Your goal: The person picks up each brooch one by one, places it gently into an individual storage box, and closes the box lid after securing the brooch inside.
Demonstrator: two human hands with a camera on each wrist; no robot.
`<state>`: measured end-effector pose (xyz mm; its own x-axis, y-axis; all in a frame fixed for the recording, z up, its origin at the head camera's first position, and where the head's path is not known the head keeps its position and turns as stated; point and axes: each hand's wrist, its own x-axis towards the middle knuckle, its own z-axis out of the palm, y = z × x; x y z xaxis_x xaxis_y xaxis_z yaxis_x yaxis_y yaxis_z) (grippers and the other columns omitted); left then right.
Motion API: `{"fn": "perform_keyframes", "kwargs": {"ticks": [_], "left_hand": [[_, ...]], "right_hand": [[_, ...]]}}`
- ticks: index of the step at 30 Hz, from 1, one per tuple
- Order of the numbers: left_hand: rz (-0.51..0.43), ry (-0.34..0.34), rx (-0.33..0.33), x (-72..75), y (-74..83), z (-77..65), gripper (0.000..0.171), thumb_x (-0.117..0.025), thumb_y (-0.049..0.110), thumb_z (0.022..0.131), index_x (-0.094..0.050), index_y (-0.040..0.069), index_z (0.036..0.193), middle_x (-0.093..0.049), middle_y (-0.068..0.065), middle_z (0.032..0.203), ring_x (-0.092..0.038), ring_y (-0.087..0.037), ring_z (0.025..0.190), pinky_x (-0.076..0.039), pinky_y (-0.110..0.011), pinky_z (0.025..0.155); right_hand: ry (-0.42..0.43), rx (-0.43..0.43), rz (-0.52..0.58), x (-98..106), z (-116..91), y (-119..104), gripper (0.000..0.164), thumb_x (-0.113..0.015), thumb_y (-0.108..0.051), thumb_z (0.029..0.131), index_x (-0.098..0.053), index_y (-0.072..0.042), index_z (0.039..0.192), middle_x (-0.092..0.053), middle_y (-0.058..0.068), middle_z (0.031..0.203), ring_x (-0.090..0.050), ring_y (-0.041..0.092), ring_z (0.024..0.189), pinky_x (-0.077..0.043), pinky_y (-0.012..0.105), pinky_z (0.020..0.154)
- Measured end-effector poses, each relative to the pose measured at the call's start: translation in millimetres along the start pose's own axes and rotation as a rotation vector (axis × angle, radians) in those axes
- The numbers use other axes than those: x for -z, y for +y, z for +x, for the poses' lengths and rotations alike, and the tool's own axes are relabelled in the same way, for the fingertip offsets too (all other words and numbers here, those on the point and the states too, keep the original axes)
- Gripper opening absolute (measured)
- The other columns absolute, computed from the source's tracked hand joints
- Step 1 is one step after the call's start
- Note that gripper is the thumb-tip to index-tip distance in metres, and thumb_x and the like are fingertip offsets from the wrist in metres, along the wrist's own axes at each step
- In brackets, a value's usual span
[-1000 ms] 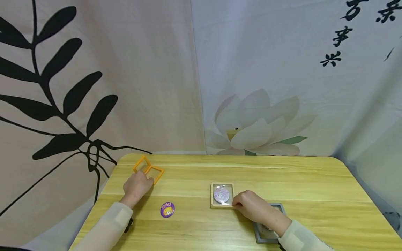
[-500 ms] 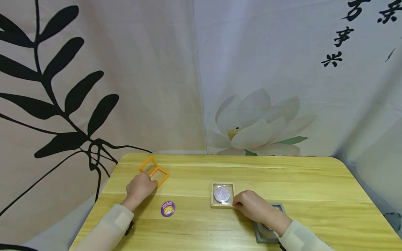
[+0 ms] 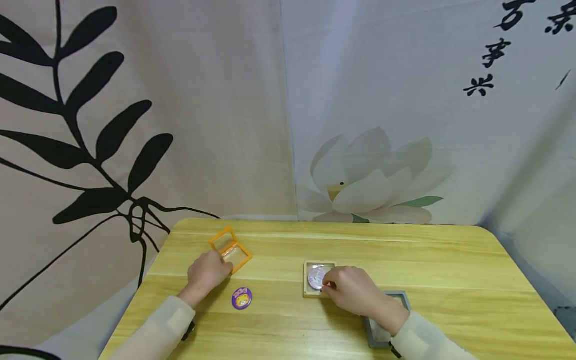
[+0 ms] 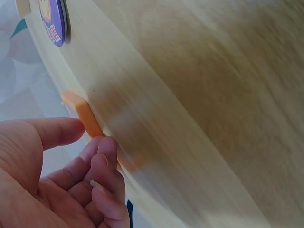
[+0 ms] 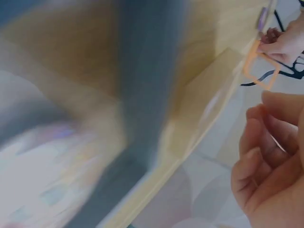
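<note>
In the head view my left hand [image 3: 209, 275] holds the near edge of an orange hinged display frame [image 3: 243, 260] with clear panes, spread open like a book. The left wrist view has the thumb and fingers pinching its orange edge [image 4: 88, 116]. A purple round badge [image 3: 242, 298] with a yellow character lies below it. My right hand [image 3: 353, 290], fingers loosely curled and thumb near the index fingertip, is over the right side of a beige square frame [image 3: 306, 282] holding a lilac round badge [image 3: 316, 276]. In the right wrist view nothing shows between its fingers.
A grey frame [image 3: 375, 336] lies under my right forearm; a pale round thing in it shows blurred in the right wrist view. The wooden table [image 3: 450, 280] meets a printed curtain [image 3: 225, 125] at its back edge.
My left hand has drawn the orange frame rightward and slightly nearer. My right hand has left the beige frame's right edge and moved left over it. The badges appear to stay in place.
</note>
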<state>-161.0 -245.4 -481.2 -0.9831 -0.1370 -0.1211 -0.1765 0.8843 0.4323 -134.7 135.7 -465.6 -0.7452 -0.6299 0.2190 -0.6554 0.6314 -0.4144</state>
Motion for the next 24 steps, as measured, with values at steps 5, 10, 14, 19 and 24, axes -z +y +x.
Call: {"fn": "perform_keyframes", "kwargs": {"ticks": [5, 10, 14, 19, 24], "left_hand": [[-0.001, 0.000, -0.010, -2.2, -0.6, -1.2, 0.044, -0.066, 0.023, 0.092, -0.046, 0.018, 0.054, -0.038, 0.006, 0.049, -0.031, -0.009, 0.044, -0.021, -0.023, 0.041], [0.001, 0.002, -0.022, -3.5, -0.9, -1.5, 0.045, -0.067, 0.023, 0.092, -0.044, 0.018, 0.053, -0.037, 0.007, 0.049, -0.030, -0.009, 0.044, -0.021, -0.023, 0.041], [0.006, 0.001, -0.027, -3.6, -0.1, -1.8, 0.046, -0.067, 0.023, 0.092, -0.044, 0.019, 0.052, -0.036, 0.007, 0.049, -0.030, -0.009, 0.045, -0.020, -0.023, 0.042], [0.005, -0.001, -0.016, -3.8, -0.7, -2.1, 0.046, -0.067, 0.023, 0.092, -0.044, 0.019, 0.053, -0.036, 0.007, 0.049, -0.030, -0.009, 0.045, -0.020, -0.023, 0.042], [0.008, -0.006, -0.014, -3.6, -1.5, -1.5, 0.046, -0.068, 0.023, 0.092, -0.045, 0.018, 0.053, -0.037, 0.006, 0.049, -0.031, -0.009, 0.045, -0.021, -0.023, 0.042]], "right_hand": [[0.040, 0.063, 0.013, -7.9, 18.6, -24.4, 0.007, -0.080, -0.014, 0.093, -0.078, -0.009, 0.096, -0.071, -0.005, 0.090, -0.062, 0.005, 0.075, -0.053, 0.024, 0.064], [0.041, 0.082, -0.012, -20.4, 35.5, -48.8, 0.019, -0.080, -0.023, 0.094, -0.077, -0.008, 0.106, -0.073, 0.001, 0.100, -0.068, 0.011, 0.085, -0.059, 0.032, 0.076], [0.030, 0.073, -0.040, -34.3, 48.4, -65.2, 0.028, -0.080, -0.030, 0.094, -0.076, -0.008, 0.111, -0.073, 0.001, 0.106, -0.070, 0.015, 0.097, -0.059, 0.035, 0.085], [0.014, 0.071, -0.080, -54.2, 62.0, -77.7, 0.038, -0.082, -0.037, 0.091, -0.076, -0.008, 0.114, -0.073, 0.001, 0.111, -0.069, 0.016, 0.102, -0.058, 0.029, 0.085], [-0.046, 0.049, -0.112, -70.7, 73.2, -85.9, 0.050, -0.083, -0.046, 0.088, -0.074, -0.009, 0.120, -0.072, 0.002, 0.116, -0.067, 0.017, 0.106, -0.057, 0.030, 0.089]]}}
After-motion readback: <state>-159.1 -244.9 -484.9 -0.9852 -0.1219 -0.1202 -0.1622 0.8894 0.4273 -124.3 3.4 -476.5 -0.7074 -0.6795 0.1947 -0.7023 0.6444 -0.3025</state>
